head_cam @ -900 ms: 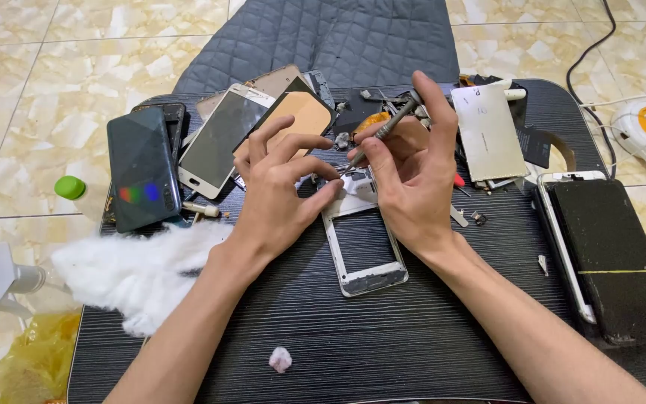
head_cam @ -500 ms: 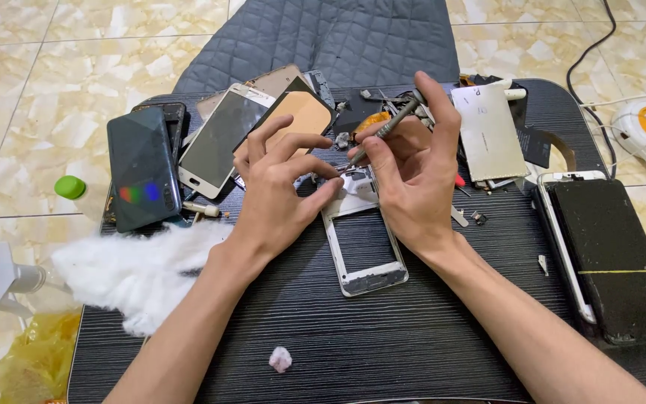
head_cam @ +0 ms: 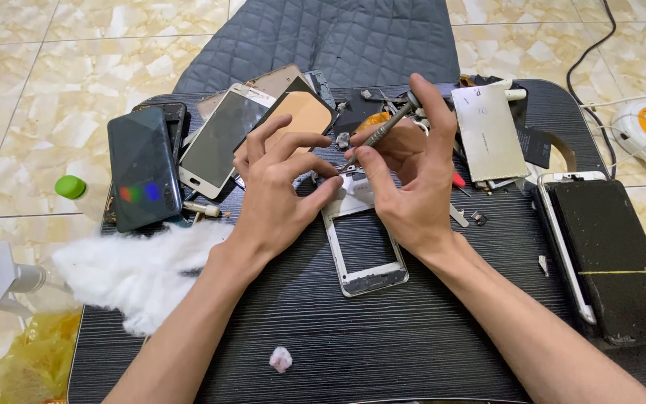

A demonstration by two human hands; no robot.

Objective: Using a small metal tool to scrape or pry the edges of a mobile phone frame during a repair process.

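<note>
Two hands mid-table: right hand [head_cam: 413, 183] pinches screwdriver [head_cam: 377, 135], tip down on phone frame [head_cam: 364, 251]; left hand [head_cam: 278, 187], fingers spread, thumb steadies frame's top. Cotton [head_cam: 132, 269] near left edge.

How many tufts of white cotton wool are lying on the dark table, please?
2: a large fluffy white cotton wool tuft at the table's left edge, and a small white cotton wad near the front edge. Others may be hidden under the clutter.
</note>
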